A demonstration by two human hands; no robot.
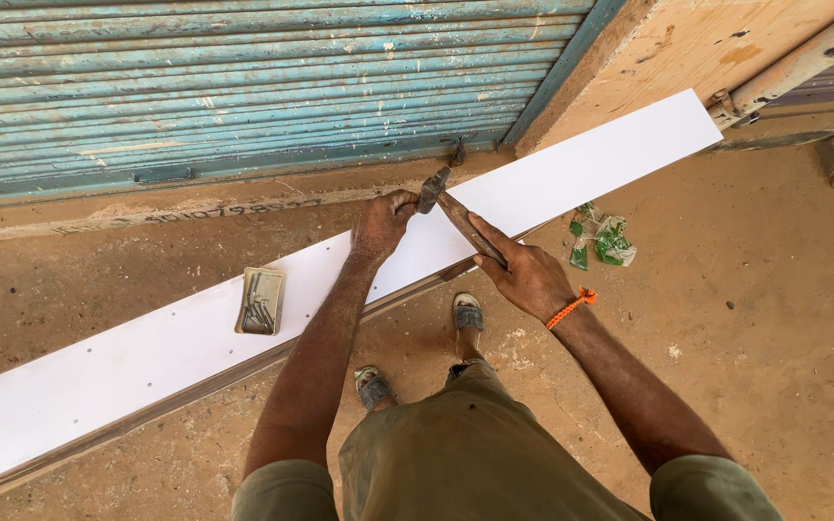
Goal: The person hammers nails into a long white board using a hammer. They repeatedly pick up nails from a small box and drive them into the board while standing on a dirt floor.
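the right hand (525, 275) is clamped on the wooden handle of a hammer (456, 214), its head over the far edge of a long white board (147, 362) that lies slantwise on the dirt floor. the left hand (383, 224) is pinched together just beside the hammer head, resting on the board. a small tray of nails (261, 301) sits on the board to the left, green wrappers (605, 241) to the right

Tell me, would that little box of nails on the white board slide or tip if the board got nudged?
The box looks low and flat, so it probably would not tip. The board looks smooth and glossy, so the box might slide. The nails inside lie loose and would likely rattle while the right hand swings the hammer nearby.
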